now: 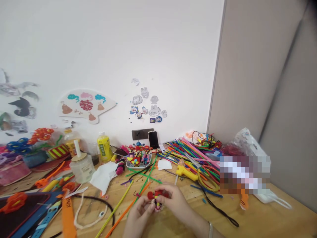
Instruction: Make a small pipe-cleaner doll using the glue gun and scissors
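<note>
A small red, black and yellow pipe-cleaner figure (pixel 158 205) is held between both hands, low in the middle of the view. My left hand (pixel 141 211) pinches its lower left side with thumb and fingertips. From the right, my right hand (pixel 173 198) grips its red upper part, fingers bent over it. The fingers partly cover the figure. Just behind the hands lie green and orange pipe cleaners (pixel 123 216) and a yellow glue gun (pixel 187 172). Similar finished-looking figures (pixel 138 157) stand in a small tray (pixel 139 167) farther back.
Many coloured pipe cleaners (pixel 188 152) are heaped at the back right, beside plastic bags (pixel 250 142). A black cable (pixel 218 210) runs along the right. Bottles (pixel 104 147), a lidded jar (pixel 82 168), white tissue (pixel 102 175) and a phone (pixel 153 140) stand or lie behind.
</note>
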The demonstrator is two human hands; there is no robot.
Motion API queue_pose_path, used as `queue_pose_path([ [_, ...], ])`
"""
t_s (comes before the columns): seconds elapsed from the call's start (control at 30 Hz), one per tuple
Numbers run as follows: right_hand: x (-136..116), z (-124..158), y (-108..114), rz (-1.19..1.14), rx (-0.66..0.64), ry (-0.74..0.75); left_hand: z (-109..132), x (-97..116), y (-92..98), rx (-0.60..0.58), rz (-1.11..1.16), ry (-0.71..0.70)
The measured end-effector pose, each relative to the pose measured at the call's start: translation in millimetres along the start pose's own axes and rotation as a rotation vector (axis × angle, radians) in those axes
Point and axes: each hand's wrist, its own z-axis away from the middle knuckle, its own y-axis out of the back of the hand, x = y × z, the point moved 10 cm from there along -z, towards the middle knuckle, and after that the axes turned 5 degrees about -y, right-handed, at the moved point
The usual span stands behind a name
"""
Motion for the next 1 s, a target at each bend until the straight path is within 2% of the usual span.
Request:
queue_pose_path([
  [0.2, -7.5, 1.2, -0.3, 0.019, 0.007, 0.016, -2.8, -4.3, 2.9, -0.039, -0.04, -0.019],
  [0.33, -7.8, 0.1, -0.2, 0.047, 0.02, 0.062, -5.6, -11.6, 9.3, -0.022, -0.042, 0.005],
  [0.47, -7.6, -0.5, 0.4, 0.058, 0.018, 0.081, -4.8, -17.0, 8.0, -0.051, 0.003, 0.04],
  [0.73, -9.9, 1.3, 3.2, 0.08, 0.022, 0.07, -2.6, -17.0, 10.1, -0.024, 0.002, 0.032],
  [0.87, -15.3, 2.7, 2.2, 0.069, -0.01, 0.105, -2.1, -13.1, 7.0, -0.051, -0.001, -0.005],
  [1.0, -9.2, 2.9, 2.7, 0.049, -0.006, 0.061, -2.5, -9.4, 4.9, -0.063, -0.01, -0.042],
])
